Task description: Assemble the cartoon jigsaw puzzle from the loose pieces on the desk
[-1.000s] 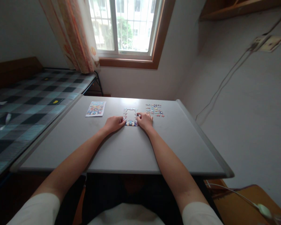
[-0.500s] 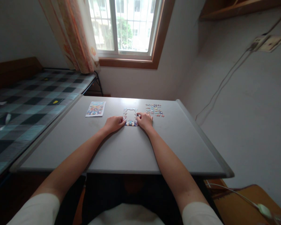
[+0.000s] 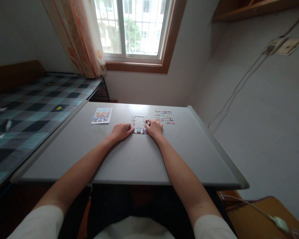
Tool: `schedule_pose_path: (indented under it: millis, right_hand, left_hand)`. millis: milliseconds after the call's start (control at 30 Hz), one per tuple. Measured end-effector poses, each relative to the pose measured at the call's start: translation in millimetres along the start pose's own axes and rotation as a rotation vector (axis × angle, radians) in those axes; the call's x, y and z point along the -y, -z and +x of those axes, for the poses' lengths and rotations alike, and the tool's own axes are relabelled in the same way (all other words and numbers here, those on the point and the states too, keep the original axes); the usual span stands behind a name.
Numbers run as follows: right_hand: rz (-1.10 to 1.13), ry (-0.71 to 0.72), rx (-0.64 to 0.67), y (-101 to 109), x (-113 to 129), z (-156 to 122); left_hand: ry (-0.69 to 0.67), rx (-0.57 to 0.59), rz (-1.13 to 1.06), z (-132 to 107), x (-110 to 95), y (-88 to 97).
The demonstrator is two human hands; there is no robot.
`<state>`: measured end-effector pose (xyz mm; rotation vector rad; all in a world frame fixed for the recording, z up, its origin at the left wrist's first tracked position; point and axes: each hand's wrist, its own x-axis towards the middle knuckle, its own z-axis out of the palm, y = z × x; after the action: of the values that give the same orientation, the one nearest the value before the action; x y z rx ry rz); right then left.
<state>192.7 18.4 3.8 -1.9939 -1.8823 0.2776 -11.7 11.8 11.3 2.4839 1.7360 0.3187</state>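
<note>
A jigsaw puzzle (image 3: pixel 139 131) lies flat on the grey table, joined as a rectangular border around a bare middle. Against its left edge rests my left hand (image 3: pixel 121 131), closed, with curled fingers and the thumb at the lower left side. My right hand (image 3: pixel 154 128) is closed at the right edge, thumb and forefinger pressed to the border. Beyond my right hand, several loose puzzle pieces (image 3: pixel 163 116) lie spread in rough rows. A printed picture sheet (image 3: pixel 101 116) with a colourful cartoon scene is off to the left of the puzzle.
The table (image 3: pixel 129 166) has raised side edges. A bed with a checked sheet (image 3: pixel 40 103) stands along the left, beneath a curtain (image 3: pixel 82 39). A wall socket (image 3: pixel 284 45) with hanging cables is on the right. At lower right is a wooden stool (image 3: pixel 271 215) with a charger.
</note>
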Motion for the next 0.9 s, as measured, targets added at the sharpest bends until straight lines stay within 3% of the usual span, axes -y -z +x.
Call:
schedule_pose_path:
  millis: [900]
  right_hand:
    - [0.019, -0.006, 0.005, -0.3, -0.4, 0.4]
  left_hand:
    - [-0.009, -0.016, -0.008, 1.3, 2.5, -3.0]
